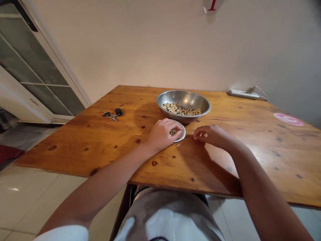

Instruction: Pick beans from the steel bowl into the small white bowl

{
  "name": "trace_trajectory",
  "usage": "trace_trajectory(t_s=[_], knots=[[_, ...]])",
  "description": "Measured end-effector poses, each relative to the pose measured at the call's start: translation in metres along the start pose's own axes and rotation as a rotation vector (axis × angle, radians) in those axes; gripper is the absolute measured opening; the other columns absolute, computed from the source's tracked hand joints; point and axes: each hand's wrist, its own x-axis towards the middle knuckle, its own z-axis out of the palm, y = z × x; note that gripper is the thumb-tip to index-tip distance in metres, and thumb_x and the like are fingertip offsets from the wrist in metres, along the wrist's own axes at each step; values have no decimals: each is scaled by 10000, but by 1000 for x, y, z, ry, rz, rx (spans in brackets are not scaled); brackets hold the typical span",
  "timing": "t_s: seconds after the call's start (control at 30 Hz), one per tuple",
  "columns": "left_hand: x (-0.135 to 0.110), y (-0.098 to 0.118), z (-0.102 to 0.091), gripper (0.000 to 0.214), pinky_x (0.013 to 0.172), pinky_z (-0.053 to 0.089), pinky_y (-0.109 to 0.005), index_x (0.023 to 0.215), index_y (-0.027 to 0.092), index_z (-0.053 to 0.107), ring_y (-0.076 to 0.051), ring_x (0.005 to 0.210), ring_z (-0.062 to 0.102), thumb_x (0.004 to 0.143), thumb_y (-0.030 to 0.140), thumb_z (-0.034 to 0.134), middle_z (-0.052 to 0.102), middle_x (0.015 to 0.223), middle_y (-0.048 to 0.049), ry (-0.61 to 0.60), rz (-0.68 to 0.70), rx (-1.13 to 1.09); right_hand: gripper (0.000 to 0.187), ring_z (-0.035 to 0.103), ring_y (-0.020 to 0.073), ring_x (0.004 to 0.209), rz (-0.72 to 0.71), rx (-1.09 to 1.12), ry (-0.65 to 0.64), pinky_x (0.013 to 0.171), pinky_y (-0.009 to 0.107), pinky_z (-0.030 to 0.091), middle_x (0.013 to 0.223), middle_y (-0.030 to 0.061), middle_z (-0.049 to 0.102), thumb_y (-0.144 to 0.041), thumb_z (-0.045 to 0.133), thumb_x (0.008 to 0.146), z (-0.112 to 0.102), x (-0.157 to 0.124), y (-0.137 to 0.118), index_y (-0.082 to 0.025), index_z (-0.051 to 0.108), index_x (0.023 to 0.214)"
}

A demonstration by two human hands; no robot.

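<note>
Left hand: the person's left hand (162,135) is cupped over a small round white dish with a thin metal rim (182,134), its fingertips at the dish's far side.
Left grip: curled and partly closed; whether it is pinching grains or gripping the dish, I cannot tell.
Right hand: the person's right hand (210,136) rests on the table just right of the dish, not touching it.
Right grip: released, fingers loosely curled, holding nothing visible.
Small dish contents: a small heap of speckled dark-and-tan seeds (173,132), partly hidden by the left hand.
Large bowl: a wide, shallow stainless steel bowl (184,99) sits just beyond the small dish, nearly touching it, holding mixed pale and dark grains (181,109).
Table: a knotty, varnished pine tabletop (95,140).
Far left: a set of metal keys with a black fob (118,111) lies on the table.
Far right: a white power strip (243,94) lies against the wall.
Right edge: a round pink sticker (288,118) is on the table.
</note>
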Motion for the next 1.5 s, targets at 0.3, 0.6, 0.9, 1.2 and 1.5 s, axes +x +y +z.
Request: trace_trajectory(t_s=[0.3,0.6,0.9,1.2,1.5], knots=[[0,-2,3,70,796,423,-310,785,191,627,-160,852,614,833,215,582,719,869,3,-2,20,12,129,662,176,673,0,73,-10,633,269,479,742,4,731,-251,586,760,2,2,3,-239,710,790],[0,-1,1,59,820,423,-296,792,193,629,-157,908,637,831,215,589,722,895,11,6,11,-17,167,627,165,681,7,441,158,605,272,473,789,29,708,-369,657,752,-3,0,-2,-214,697,799],[0,4,-2,48,785,410,-296,821,205,630,-154,877,631,815,189,585,718,881,19,2,-24,-15,174,566,100,620,-68,1058,314,509,198,452,698,-5,637,-352,742,717,17,7,-31,-204,684,790],[0,5,-2,32,770,410,-293,790,185,585,-154,847,621,811,189,561,694,845,3,10,-41,-35,152,604,106,667,-53,1185,255,491,174,484,752,12,670,-308,754,711,27,10,-39,-200,690,796],[1,5,-1,26,765,415,-294,768,180,575,-159,836,619,791,191,582,692,845,-2,-12,-64,-12,149,604,106,667,-80,1188,248,449,156,481,756,7,658,-303,759,706,29,11,-40,-210,687,798]])
